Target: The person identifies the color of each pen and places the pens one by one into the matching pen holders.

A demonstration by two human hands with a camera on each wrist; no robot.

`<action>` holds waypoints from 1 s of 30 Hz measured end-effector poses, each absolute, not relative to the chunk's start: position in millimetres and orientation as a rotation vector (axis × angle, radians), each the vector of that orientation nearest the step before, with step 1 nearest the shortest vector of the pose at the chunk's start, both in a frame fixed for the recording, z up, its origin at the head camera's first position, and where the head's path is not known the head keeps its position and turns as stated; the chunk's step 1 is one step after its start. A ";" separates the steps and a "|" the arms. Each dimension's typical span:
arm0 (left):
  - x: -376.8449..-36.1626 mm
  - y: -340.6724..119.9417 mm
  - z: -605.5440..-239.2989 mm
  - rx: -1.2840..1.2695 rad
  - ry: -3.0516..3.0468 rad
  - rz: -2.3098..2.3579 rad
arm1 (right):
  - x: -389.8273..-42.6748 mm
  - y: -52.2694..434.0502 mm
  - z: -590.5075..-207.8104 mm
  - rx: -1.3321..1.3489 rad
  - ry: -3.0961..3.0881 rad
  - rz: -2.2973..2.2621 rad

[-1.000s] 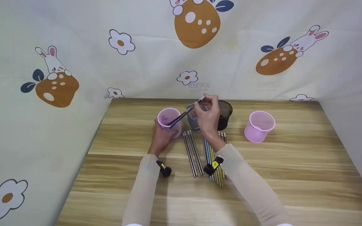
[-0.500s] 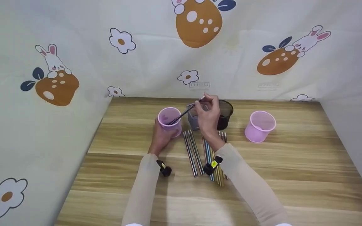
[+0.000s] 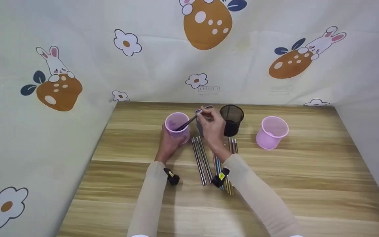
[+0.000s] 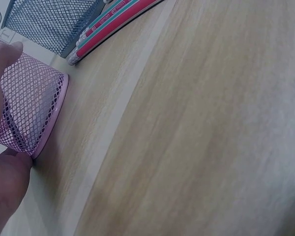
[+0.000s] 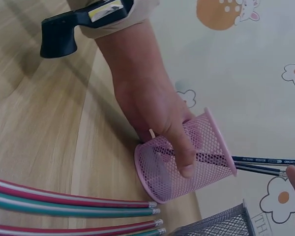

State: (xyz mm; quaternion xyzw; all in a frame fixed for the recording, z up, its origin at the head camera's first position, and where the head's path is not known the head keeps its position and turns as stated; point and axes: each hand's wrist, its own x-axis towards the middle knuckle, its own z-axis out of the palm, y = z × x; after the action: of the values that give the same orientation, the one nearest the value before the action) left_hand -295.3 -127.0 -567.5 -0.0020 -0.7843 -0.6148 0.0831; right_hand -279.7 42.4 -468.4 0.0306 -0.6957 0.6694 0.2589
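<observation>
Left grip (image 3: pixel 169 144) round cup (image 3: pixel 183 134), twin (image 3: pixel 269 140), head view only

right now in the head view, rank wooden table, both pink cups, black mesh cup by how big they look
1. Wooden table
2. Pink cup on the right
3. Held pink cup and black mesh cup: too alike to rank

A pink mesh cup (image 3: pixel 177 120) stands on the worktop (image 3: pixel 123 197) — two dark pencils (image 5: pixel 263 160) slant in over its rim.
</observation>
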 end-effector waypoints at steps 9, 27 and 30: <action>-295.1 -126.5 -569.7 -0.006 -2.335 -1.854 | -276.9 42.2 -480.2 0.105 -1.954 1.601; -293.8 -128.0 -567.8 -0.014 -2.344 -1.830 | -277.0 45.4 -480.9 0.117 -2.082 1.577; -292.7 -127.9 -567.2 -0.012 -2.350 -1.829 | -276.0 48.1 -480.9 0.130 -2.075 1.579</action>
State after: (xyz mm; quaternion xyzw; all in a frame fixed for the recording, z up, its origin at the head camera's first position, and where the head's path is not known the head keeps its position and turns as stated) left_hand -292.7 -127.9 -567.2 -0.0039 -0.7865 -0.6122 0.0818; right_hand -276.0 48.1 -480.9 0.0480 -0.7669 0.5837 0.2623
